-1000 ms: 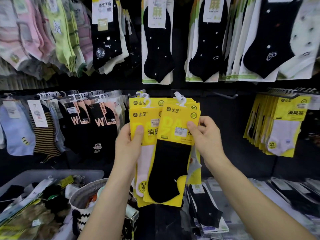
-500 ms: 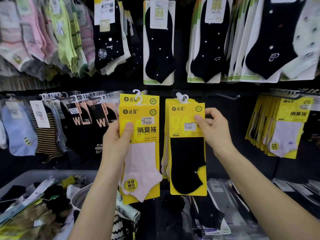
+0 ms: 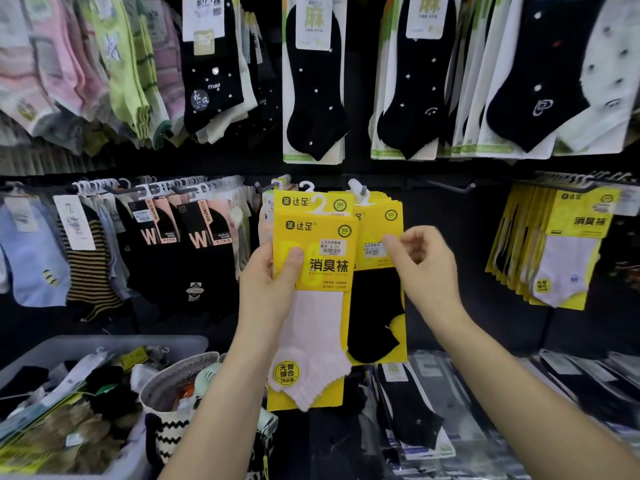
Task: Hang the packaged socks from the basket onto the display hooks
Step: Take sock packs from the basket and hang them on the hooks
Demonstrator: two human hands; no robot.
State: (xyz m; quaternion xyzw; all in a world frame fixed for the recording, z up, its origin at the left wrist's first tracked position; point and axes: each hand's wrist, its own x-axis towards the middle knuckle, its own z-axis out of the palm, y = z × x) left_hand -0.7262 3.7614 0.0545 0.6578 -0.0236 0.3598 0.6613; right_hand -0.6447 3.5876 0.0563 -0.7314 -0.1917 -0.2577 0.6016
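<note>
Just left of the hung stack of yellow cards with black ankle socks [image 3: 375, 271], the left hand [image 3: 268, 289] holds a yellow cardboard-backed pack of pale pink ankle socks [image 3: 313, 296]. Its grip is closed on the pack's left edge, thumb pressed on the front of the card, fingers behind. The pack's white plastic hanger hook [image 3: 319, 203] sits up near the thin metal display hook [image 3: 277, 183] left of that stack, though I cannot tell whether it is already threaded or only held against it. The right hand [image 3: 420, 268] is in front of the black-sock stack, fingers curled with thumb and forefinger close together; it appears to grip nothing, at most brushing the front card.

By the look of it, the pack should be very light. The card is stiff enough to steer by one edge but will crease if squeezed hard, and the sock below it is soft and offers no control. The best hold is likely high on the card, near the hanger, so the small hook can be aimed precisely. The plastic hanger seems thin and could snap or twist if forced.

Below and left of the stack, the woven basket with a black zigzag band [image 3: 173, 400] still holds more packs.
</note>
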